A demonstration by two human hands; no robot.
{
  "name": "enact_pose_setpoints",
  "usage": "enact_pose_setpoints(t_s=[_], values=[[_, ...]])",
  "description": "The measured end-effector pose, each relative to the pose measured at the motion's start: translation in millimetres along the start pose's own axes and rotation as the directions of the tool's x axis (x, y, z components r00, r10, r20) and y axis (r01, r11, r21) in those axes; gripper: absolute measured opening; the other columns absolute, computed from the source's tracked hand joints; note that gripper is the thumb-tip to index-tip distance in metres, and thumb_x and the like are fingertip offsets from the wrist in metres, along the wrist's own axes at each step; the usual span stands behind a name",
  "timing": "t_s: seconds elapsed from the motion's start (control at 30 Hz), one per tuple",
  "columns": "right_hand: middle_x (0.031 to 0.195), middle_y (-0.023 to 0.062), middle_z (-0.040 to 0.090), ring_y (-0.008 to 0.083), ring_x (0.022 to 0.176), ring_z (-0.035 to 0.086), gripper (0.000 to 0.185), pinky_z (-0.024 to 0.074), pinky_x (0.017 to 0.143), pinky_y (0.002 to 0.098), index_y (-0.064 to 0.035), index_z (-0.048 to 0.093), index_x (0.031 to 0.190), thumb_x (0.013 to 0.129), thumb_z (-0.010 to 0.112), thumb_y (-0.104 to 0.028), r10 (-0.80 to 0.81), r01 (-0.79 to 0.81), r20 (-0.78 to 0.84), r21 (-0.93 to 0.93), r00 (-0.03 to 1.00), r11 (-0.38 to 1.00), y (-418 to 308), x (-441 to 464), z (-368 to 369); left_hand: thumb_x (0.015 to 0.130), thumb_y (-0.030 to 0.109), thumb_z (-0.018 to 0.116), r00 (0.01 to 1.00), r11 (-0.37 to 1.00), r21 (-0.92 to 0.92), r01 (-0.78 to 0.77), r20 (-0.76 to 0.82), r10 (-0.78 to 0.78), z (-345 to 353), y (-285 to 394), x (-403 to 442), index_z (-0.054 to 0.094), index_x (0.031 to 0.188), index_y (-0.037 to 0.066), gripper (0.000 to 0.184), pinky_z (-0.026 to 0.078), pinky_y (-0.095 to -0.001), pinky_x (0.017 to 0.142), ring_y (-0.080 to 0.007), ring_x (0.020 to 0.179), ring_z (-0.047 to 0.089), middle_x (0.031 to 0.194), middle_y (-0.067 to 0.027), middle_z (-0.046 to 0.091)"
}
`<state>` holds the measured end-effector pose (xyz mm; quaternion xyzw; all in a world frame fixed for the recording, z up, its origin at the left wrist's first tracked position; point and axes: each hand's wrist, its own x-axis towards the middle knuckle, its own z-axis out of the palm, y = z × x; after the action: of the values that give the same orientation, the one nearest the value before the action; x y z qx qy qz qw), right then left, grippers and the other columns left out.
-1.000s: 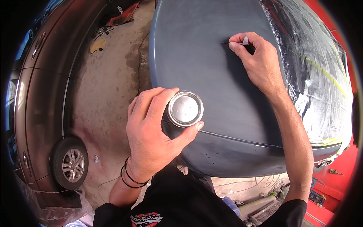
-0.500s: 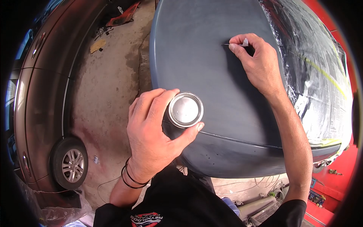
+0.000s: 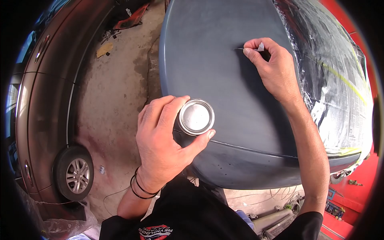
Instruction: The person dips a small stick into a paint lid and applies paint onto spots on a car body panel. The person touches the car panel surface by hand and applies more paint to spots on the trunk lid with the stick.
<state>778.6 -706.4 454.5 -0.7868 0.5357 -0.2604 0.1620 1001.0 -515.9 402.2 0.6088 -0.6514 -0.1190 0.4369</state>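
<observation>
A small round metal can [image 3: 196, 117] is in my left hand [image 3: 160, 136], fingers and thumb curled around its sides. Its round top looks silvery white; whether that is a lid or contents I cannot tell. My right hand [image 3: 276, 70] pinches a thin, needle-like tool [image 3: 239, 49] that points left, and a small whitish piece [image 3: 261, 47] sticks out between the fingers. Beneath the tool lies a grey car panel [image 3: 204, 52] with a smooth matte surface. The tool's tip is close to the panel; contact cannot be made out.
Plastic film and newspaper [image 3: 340, 92] with yellow-green tape cover the car's glass on the right. A dark brown car [image 3: 44, 104] stands at the left, across a strip of concrete floor [image 3: 112, 100]. Cables and hoses [image 3: 276, 196] lie on the floor below the panel.
Both hands have shifted only very slightly in view. The can and the thin tool are held just as before.
</observation>
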Motion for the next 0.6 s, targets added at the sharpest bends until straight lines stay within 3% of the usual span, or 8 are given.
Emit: enact_pose_setpoints(t_s=[0.27, 0.37, 0.47, 0.6], values=[[0.104, 0.0108, 0.08, 0.0222, 0.093, 0.072, 0.023, 0.0559, 0.084, 0.0396, -0.0029, 0.082, 0.114, 0.104, 0.078, -0.024, 0.036, -0.034, 0.045, -0.028, 0.998, 0.999, -7, -2, -4, 0.072, 0.012, 0.103, 1.0, 1.0, 0.022, 0.0, -0.01, 0.001, 1, 1, 1, 0.072, 0.132, 0.003, 0.068, 0.06, -0.0407, 0.095, -0.0304, 0.111, 0.074, 0.125, -0.0137, 0.071], [0.108, 0.0099, 0.079, 0.0232, 0.099, 0.07, 0.023, 0.0551, 0.089, 0.0391, -0.0028, 0.081, 0.112, 0.103, 0.078, -0.024, -0.052, 0.053, 0.04, -0.017, 0.998, 0.998, -5, -8, -4, 0.071, 0.012, 0.103, 1.0, 1.0, 0.015, 0.005, -0.017, -0.005, 3, 2, 1, 0.073, 0.131, 0.003, 0.067, 0.06, -0.0408, 0.095, -0.0306, 0.111, 0.074, 0.124, -0.0137, 0.071], [0.111, 0.0088, 0.079, 0.0239, 0.102, 0.069, 0.019, 0.0545, 0.095, 0.0382, -0.0029, 0.08, 0.11, 0.101, 0.079, -0.02, -0.071, 0.065, 0.045, 0.12, 0.996, 0.991, -10, -16, -5, 0.071, 0.012, 0.103, 1.0, 1.0, 0.007, 0.01, -0.025, -0.009, 3, 1, 1, 0.073, 0.13, 0.004, 0.067, 0.06, -0.0414, 0.096, -0.0307, 0.112, 0.073, 0.125, -0.0133, 0.071], [0.118, 0.0075, 0.079, 0.0229, 0.109, 0.069, 0.012, 0.0532, 0.103, 0.0384, -0.0046, 0.081, 0.108, 0.1, 0.081, -0.014, -0.305, 0.273, 0.128, 0.218, 0.944, 0.937, -37, -42, -12, 0.073, 0.015, 0.102, 0.999, 0.998, 0.032, 0.046, -0.003, -0.046, 1, 3, 0, 0.074, 0.132, 0.006, 0.067, 0.058, -0.043, 0.101, -0.0307, 0.118, 0.071, 0.127, -0.0118, 0.071]])
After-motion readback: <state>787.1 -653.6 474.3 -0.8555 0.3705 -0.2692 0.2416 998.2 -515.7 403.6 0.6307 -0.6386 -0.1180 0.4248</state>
